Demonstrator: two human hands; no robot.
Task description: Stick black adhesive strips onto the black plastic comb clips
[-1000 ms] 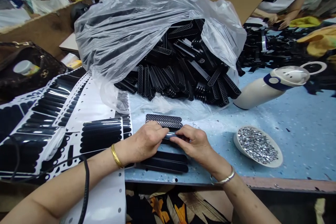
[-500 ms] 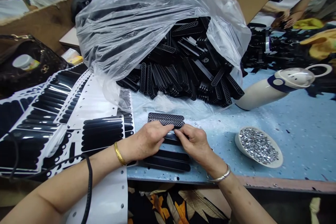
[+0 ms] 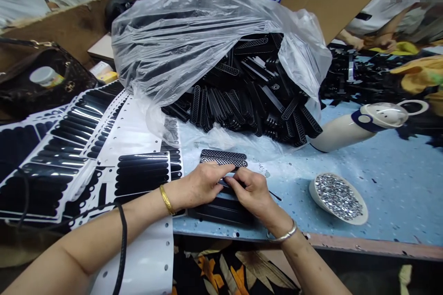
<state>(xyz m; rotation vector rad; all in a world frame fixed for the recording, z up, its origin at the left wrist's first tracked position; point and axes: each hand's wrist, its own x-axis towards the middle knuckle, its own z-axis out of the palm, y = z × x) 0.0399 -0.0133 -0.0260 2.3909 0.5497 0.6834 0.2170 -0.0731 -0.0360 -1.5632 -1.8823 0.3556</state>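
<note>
My left hand point(image 3: 204, 184), a gold bangle on its wrist, is closed at a long black plastic piece point(image 3: 226, 183), mostly covered by the fingers. Close beside it, my right hand point(image 3: 249, 190), with a silver bangle, is pinched; a thin dark stick point(image 3: 276, 196) pokes out behind it, its kind unclear. Just beyond the fingers lie black handle-like pieces with a diamond pattern point(image 3: 224, 153). Smooth long black pieces point(image 3: 219, 210) lie side by side nearer the table edge, partly under my right hand.
A clear plastic bag point(image 3: 173, 32) spills many patterned black pieces. Sheets of black oval stickers point(image 3: 141, 173) spread left. On the right are a bowl of small shiny metal-like bits point(image 3: 339, 196) and a leaning cream bottle point(image 3: 346, 129). Another person's hands work at the back right.
My right hand has turned and shifted slightly left, nearer my left fingers, and the thin dark stick now shows behind it. The whole view has shifted a little.
</note>
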